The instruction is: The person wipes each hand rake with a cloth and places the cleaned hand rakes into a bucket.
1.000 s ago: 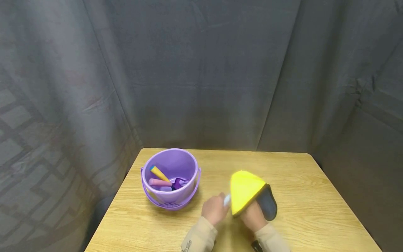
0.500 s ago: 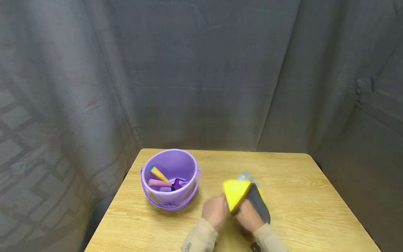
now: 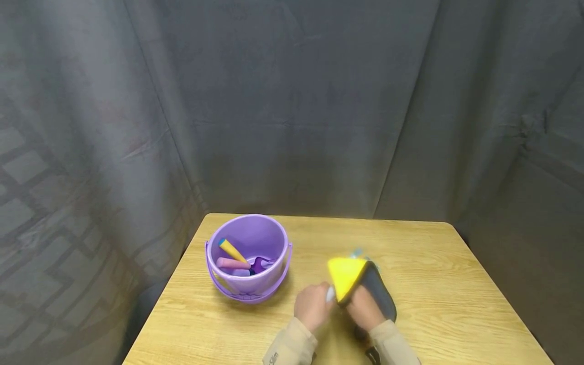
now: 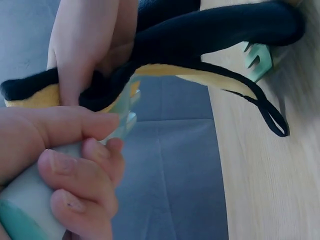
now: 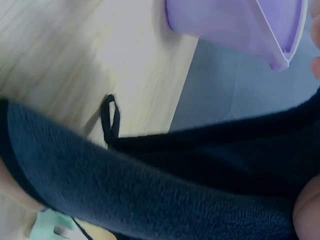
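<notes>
1. The left hand [image 3: 312, 306] is gripping a green rake [image 4: 259, 64] by its pale handle [image 4: 29, 191], fingers curling round it.
2. The right hand [image 3: 364, 306], just beside the left, is gripping a yellow cloth [image 3: 345, 276] with a dark lining and holding it against the rake.
3. Beyond both hands, the rake's prongs are sticking out past the cloth.
4. Left of the left hand, a purple bucket [image 3: 246, 288] is standing on the wooden surface [image 3: 447, 284], holding yellow and pink handles.
5. Behind everything, a grey curtain [image 3: 292, 101] is hanging.
</notes>
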`<state>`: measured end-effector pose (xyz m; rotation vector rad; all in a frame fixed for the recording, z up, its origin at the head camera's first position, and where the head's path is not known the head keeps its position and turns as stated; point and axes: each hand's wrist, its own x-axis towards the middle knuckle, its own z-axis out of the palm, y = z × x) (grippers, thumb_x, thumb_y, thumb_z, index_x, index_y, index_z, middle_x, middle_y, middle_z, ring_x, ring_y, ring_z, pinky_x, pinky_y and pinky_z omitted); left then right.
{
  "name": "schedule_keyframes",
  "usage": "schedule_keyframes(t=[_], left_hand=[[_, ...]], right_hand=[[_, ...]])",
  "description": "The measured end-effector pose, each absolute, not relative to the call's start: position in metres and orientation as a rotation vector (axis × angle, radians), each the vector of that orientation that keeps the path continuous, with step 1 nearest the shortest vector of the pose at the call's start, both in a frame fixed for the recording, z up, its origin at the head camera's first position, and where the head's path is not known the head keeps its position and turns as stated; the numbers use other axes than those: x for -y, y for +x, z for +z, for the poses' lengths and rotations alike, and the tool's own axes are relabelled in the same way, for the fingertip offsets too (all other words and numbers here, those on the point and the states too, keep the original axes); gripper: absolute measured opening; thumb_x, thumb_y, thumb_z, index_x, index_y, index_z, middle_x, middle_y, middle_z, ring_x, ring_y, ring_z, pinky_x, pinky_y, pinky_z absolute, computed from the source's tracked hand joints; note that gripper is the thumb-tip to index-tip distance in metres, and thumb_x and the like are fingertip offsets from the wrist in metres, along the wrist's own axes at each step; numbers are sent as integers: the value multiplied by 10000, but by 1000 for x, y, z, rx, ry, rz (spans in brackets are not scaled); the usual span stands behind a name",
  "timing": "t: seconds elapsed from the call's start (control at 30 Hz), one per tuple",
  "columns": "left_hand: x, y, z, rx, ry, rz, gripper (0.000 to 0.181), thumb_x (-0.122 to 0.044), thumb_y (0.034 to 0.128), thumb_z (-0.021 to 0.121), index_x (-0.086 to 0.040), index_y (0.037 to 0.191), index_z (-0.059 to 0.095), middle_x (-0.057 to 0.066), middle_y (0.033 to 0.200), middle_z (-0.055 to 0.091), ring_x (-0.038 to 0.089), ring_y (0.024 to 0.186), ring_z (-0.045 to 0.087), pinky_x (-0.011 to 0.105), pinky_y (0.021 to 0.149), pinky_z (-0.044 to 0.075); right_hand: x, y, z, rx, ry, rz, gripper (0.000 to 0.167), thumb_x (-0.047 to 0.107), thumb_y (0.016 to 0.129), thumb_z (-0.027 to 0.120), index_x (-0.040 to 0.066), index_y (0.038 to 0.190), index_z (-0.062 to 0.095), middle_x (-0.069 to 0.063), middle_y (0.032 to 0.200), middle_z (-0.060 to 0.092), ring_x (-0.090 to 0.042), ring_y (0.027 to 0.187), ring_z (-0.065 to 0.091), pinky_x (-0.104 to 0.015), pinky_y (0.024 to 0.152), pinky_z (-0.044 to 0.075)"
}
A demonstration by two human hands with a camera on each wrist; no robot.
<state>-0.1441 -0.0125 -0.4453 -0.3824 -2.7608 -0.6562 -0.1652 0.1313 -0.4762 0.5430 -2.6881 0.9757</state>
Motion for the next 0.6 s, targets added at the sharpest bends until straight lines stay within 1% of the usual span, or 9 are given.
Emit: schedule_keyframes(t=[0.13, 0.23, 0.33, 0.6], left_hand=[[12, -142, -446, 2742, -392, -663, 168, -131, 688, 717, -96, 685, 553, -27, 536, 477, 97, 434, 420, 197, 395, 315], [11, -140, -445, 2749, -388, -628, 166, -116, 671, 719, -86, 681, 556, -15, 534, 484, 106, 431, 428, 203, 390, 318], [11, -138, -445, 2763, -382, -610, 167, -107, 657, 721, -79, 682, 558, -10, 532, 483, 111, 429, 428, 207, 385, 317], [8, -136, -448, 2785, -404, -626, 182, -114, 662, 730, -81, 668, 551, -15, 538, 490, 97, 433, 427, 195, 387, 317]], right_hand=[[-134, -169, -477, 2741, 515, 966, 147, -119, 676, 535, -55, 807, 552, -90, 722, 539, -195, 628, 513, -360, 611, 470], [-136, -174, -477, 2755, 492, 986, 100, -119, 657, 510, -47, 721, 537, -64, 644, 491, -155, 556, 450, -322, 535, 438], [-138, -178, -478, 2748, 485, 968, 104, -109, 662, 514, -6, 650, 515, -29, 598, 457, -133, 518, 419, -297, 499, 417], [-137, -182, -472, 2783, 446, 947, 137, -90, 699, 512, 22, 619, 516, -3, 564, 453, -124, 488, 424, -266, 457, 396]])
